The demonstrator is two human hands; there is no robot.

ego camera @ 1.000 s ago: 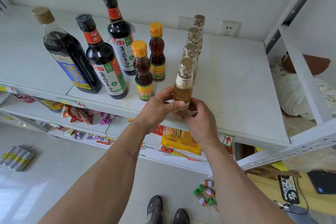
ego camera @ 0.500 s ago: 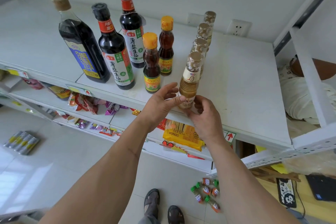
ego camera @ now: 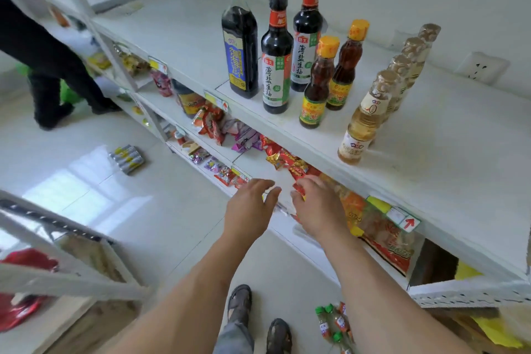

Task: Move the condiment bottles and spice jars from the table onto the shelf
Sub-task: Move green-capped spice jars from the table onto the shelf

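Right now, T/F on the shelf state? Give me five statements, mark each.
1. Both hands are empty. True: left hand and right hand hang open below the shelf.
2. The front pale bottle stands upright on the shelf. True.
3. Three dark bottles stand on the shelf. True.
4. The yellow-capped bottles lie on their sides. False: both are upright.
5. The green-capped bottles are on the shelf. False: they lie on the floor.

Small shop interior: white metal shelving with edge price tags, bottles lined up on top, packaged snacks on lower tiers, tiled floor below.
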